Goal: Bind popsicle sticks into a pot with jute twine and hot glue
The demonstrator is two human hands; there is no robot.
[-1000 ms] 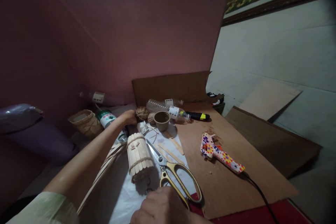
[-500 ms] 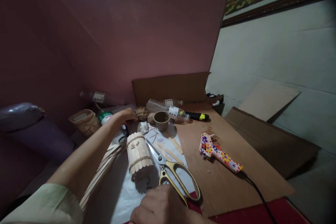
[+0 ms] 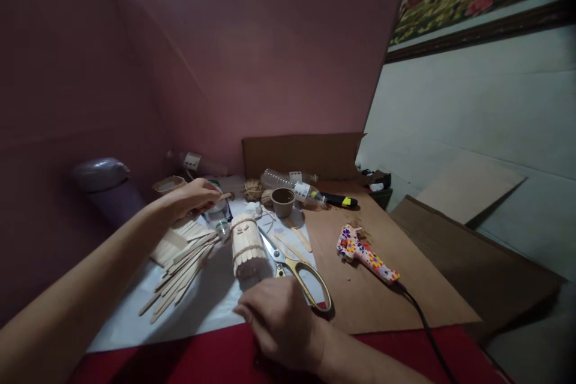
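My left hand is at the back left, over a bottle lying on its side. Its fingers are curled, and a small brownish tip shows beyond them, too small to name. My right hand is closed near the front edge, just below the gold-handled scissors; whatever its fingers hold is hidden. Between the hands lies a small barrel-shaped craft of wooden sticks, bound with two bands of twine. Loose wooden craft sticks are fanned out on white paper beneath my left forearm.
On the right, a flowered glue gun rests on cardboard, its cord trailing forward. Behind are a brown cup, a twine ball, a clear plastic bottle and a black-and-yellow cutter. A small basket stands at back left.
My left hand has drawn back leftward from beside the twine ball, its fingers now more curled. The view has shifted, showing more of the red front edge. My right hand stays closed near the scissors.
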